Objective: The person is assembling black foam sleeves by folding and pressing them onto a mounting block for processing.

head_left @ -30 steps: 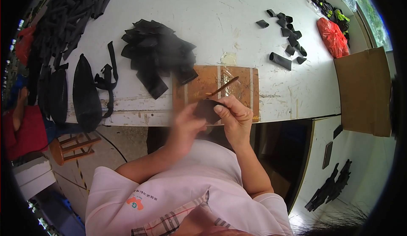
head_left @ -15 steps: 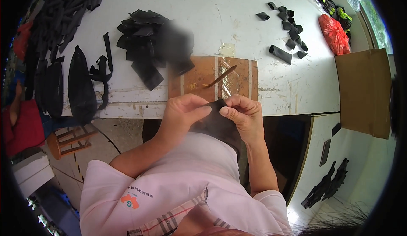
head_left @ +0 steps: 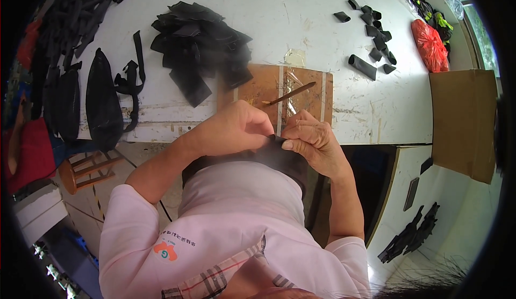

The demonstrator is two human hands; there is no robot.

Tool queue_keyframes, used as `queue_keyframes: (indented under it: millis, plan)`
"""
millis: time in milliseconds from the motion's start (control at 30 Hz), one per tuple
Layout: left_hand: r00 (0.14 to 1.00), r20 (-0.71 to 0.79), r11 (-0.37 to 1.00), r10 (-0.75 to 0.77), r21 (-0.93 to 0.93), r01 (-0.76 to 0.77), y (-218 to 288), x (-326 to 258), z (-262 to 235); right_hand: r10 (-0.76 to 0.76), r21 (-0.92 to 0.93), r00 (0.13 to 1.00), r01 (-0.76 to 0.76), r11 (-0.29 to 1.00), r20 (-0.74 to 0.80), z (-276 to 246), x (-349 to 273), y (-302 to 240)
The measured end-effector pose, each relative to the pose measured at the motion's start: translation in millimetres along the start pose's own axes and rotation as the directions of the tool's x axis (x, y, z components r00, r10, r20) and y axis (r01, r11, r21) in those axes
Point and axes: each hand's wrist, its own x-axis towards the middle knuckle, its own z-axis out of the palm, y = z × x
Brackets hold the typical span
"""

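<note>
Just off the table's front edge, a small black flexible piece [head_left: 277,139] is pinched between my two hands, mostly hidden by the fingers. My left hand [head_left: 241,130] is closed on its left side, with the back of the hand uppermost. On the other side, my right hand [head_left: 310,138] grips its edge between thumb and fingers. Beyond the hands, a slim brown stick with a yellowish end [head_left: 293,92] lies slanted on a brown board [head_left: 252,92] taped with clear and pale strips. A heap of flat black pieces [head_left: 199,46] overlaps the board's far left corner.
Short black tubes [head_left: 379,41] lie scattered at the far right, near a red plastic bag [head_left: 430,46] and a cardboard box [head_left: 463,124]. Long black pouches [head_left: 103,100] and a strap [head_left: 137,84] lie at left. A wooden stool [head_left: 88,173] stands below; another person's arm [head_left: 17,138] shows far left.
My left hand has turned over the black piece, its elbow swinging outward, and now covers more of it. The right hand keeps its pinch. The whole view has shifted slightly.
</note>
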Motion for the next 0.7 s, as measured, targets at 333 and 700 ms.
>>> queue_keyframes:
  millis: [333,700]
  plan:
    - [0.766,-0.577,0.957,0.284,0.119,-0.265,-24.1,1.2,48.3,0.022,-0.103,0.862,-0.086,0.991,-0.506,47.8,-4.7,-8.4]
    - [0.916,-0.396,0.577,-0.061,-0.763,-0.291,-21.3,4.4,32.1,0.104,-0.032,0.777,-0.157,0.987,-0.62,47.1,4.0,10.1]
